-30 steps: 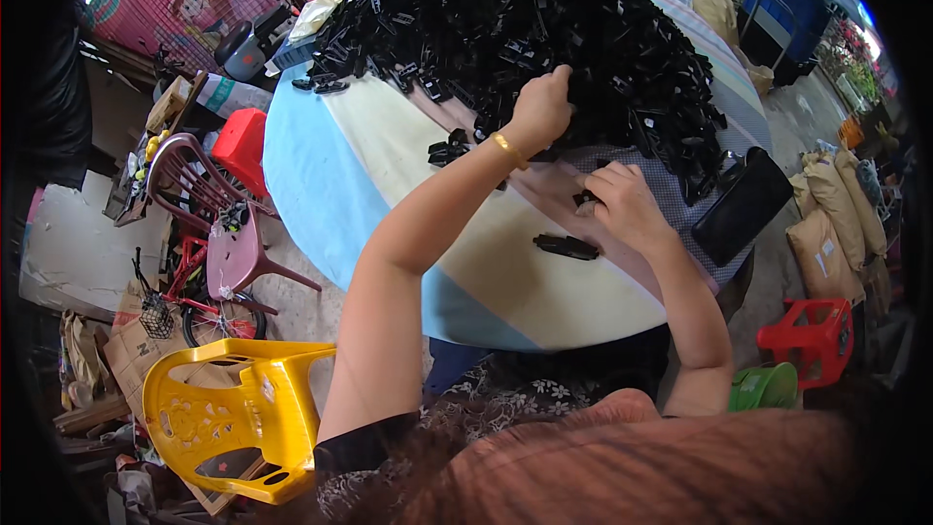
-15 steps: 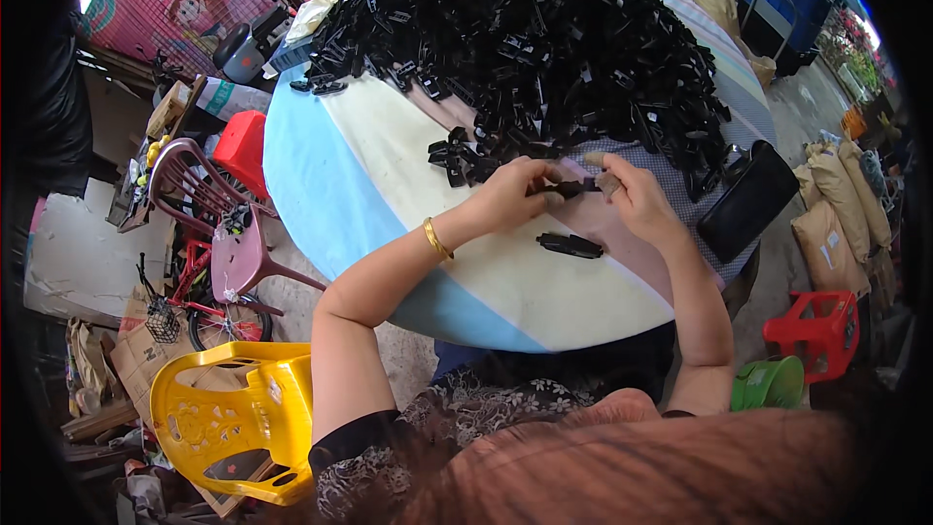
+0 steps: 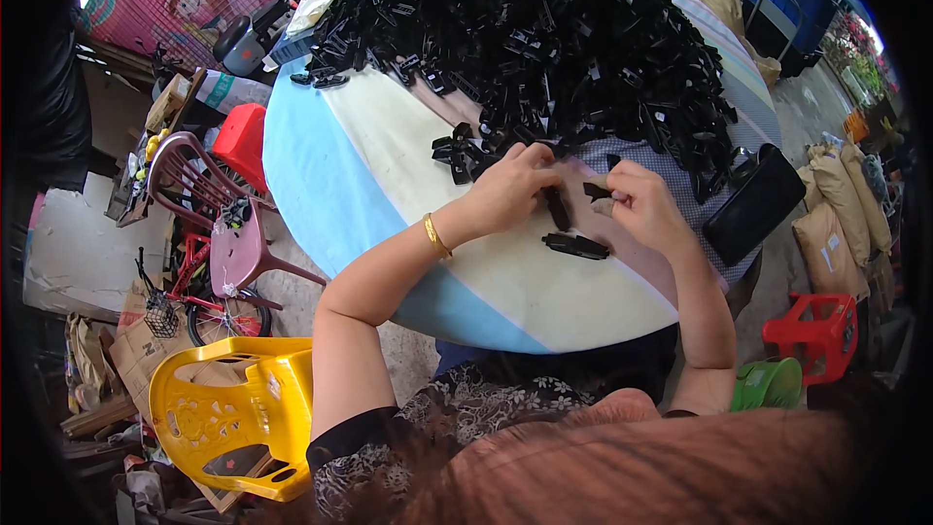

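My left hand [image 3: 513, 187], with a gold bangle at its wrist, is closed on a narrow black plastic part [image 3: 557, 207] that hangs down from the fingertips. Opposite it, my right hand [image 3: 643, 202] pinches a small dark piece [image 3: 596, 192] sticking out to the left. A gap separates the two held pieces. Just below them, a longer black plastic clip-like part [image 3: 575, 246] lies flat on the striped tablecloth [image 3: 505, 267]. Beyond both hands rises a large heap of similar black plastic parts [image 3: 525, 49], with a small cluster [image 3: 461, 155] beside my left hand.
A black case [image 3: 753, 206] lies at the table's right edge. Left of the table stand a mauve chair [image 3: 241, 258], a red container [image 3: 241, 148] and a yellow chair [image 3: 233, 418]. A red stool [image 3: 814, 335] and green bucket [image 3: 766, 384] are at the right.
My hands, earlier close together around a dark part, have moved apart. The part in my left hand now points downward, and my right hand holds a small dark piece. The lying part stays put.
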Demonstrator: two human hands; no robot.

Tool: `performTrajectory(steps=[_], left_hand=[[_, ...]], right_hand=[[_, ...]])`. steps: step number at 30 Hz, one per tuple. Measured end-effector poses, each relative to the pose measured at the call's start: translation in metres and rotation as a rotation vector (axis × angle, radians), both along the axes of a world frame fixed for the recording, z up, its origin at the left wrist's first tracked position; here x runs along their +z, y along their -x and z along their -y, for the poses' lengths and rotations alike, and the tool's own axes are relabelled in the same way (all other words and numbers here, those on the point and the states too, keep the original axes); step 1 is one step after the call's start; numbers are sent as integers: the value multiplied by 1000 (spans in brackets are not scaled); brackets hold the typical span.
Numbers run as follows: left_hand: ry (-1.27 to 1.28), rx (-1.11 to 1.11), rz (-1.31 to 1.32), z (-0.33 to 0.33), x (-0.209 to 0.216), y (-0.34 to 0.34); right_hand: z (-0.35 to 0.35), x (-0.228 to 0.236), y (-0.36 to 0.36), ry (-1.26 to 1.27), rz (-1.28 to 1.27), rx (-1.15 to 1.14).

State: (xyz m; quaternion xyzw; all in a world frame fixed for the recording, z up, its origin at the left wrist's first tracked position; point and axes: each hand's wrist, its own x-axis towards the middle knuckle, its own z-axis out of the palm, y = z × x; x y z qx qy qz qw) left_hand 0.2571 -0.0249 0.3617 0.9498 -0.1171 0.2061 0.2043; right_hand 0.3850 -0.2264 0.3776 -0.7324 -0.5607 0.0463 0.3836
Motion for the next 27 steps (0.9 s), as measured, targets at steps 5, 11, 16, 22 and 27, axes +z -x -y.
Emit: performTrajectory(steps=[5,11,16,22,27], left_hand=[[138,86,-150,11,-4,2],[278,106,-126,14,-8,3],[313,42,-179,23,-1,3],[218,-99,-393,8,16,-23],[-139,467,-16,-3,20,-82]], right_hand=[[0,0,9,83,91,8],[1,4,10,77,161,16],[-12,-14,3,-3,200,148],[-3,-6,-14,46,105,-83],[-1,-18,-21,57,347,-275]])
